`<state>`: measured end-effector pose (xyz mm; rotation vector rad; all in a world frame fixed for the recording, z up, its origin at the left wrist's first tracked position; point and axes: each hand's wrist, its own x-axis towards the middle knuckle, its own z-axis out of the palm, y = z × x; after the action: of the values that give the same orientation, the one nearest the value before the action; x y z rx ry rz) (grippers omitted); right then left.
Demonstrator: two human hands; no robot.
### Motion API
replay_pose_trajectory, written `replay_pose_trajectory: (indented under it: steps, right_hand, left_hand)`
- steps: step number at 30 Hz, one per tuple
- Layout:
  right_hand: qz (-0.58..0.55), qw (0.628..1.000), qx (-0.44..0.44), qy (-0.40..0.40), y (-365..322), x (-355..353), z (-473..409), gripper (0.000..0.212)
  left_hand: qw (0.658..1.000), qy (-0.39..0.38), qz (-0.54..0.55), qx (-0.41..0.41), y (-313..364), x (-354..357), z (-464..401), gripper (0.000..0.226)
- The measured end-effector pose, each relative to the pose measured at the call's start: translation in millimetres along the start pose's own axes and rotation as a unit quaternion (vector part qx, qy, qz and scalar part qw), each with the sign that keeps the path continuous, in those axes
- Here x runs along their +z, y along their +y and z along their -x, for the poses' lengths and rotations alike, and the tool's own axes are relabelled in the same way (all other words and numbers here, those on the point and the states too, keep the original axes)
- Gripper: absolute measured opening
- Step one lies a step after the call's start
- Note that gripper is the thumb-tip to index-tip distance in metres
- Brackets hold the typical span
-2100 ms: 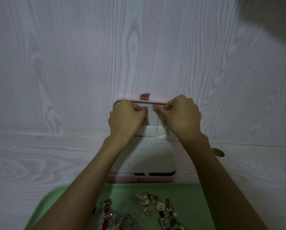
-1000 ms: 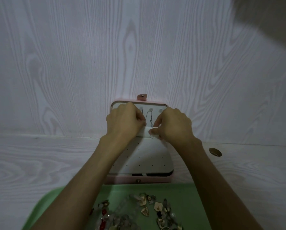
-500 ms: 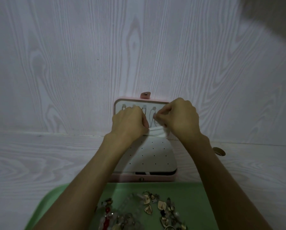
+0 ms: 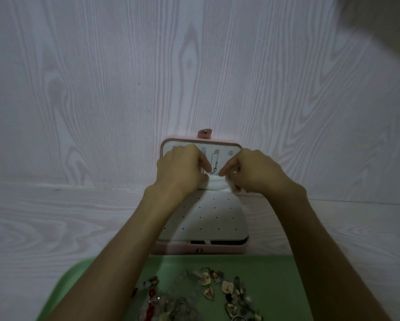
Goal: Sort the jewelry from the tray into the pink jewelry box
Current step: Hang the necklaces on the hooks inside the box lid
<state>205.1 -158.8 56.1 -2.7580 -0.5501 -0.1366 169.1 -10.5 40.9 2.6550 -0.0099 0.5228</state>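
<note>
One head cam only, wide-angle, worn by the person, looking fwd and down. Close to the work: forearms run in from the bottom edge, green tray [image 4: 78, 274] cut off at the bottom, open pink jewelry box [image 4: 217, 251] mid-frame just beyond it, wood-grain wall [image 4: 194, 66] filling the upper half. No 2nd view, so no overlap.

box [image 4: 199, 250] behind tray [image 4: 273, 272] (jewelry [image 4: 208, 295] on it)
</note>
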Motion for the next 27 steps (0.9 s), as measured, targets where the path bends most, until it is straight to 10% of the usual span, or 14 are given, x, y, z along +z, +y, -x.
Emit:
replay_pose_trajectory:
  steps: [12, 27]
  right_hand:
    - [-0.003, 0.996, -0.007, 0.089, 1.6, 5.7, -0.4, 0.015]
    - [0.007, 1.0, -0.009, 0.013, -2.2, 5.3, -1.3, 0.026]
  left_hand:
    - [0.998, -0.032, -0.048, 0.028, 1.7, 4.6, 0.3, 0.027]
    - [0.998, -0.02, -0.053, 0.015, -0.1, 5.5, -0.9, 0.026]
